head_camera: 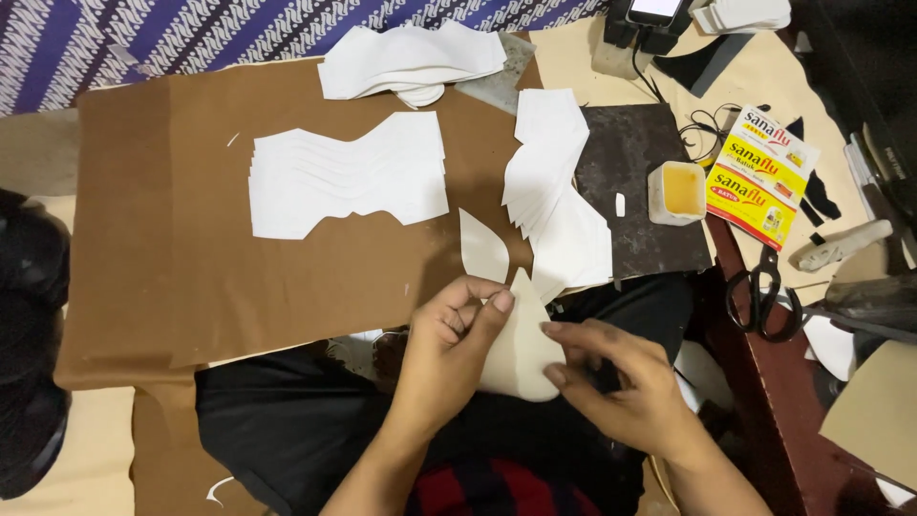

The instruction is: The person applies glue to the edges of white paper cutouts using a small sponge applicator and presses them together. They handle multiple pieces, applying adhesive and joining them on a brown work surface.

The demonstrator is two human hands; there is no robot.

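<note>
My left hand [449,349] and my right hand [621,382] both pinch a cream, teardrop-shaped cut piece [523,344] over my lap. The left fingers grip its upper left edge near the pointed tip; the right fingertips press its right edge. Just above it a white curved cut piece [480,248] lies on the brown paper sheet [172,239]. A fanned stack of white cut shapes [349,177] rests in the middle of that sheet.
Another fanned white pile [554,191] overlaps a dark mat [650,191]. A small tub of yellow glue [680,191], yellow boxes [761,177], black scissors [761,291] and more white pieces [411,57] lie around. Patterned blue cloth [191,33] runs along the top.
</note>
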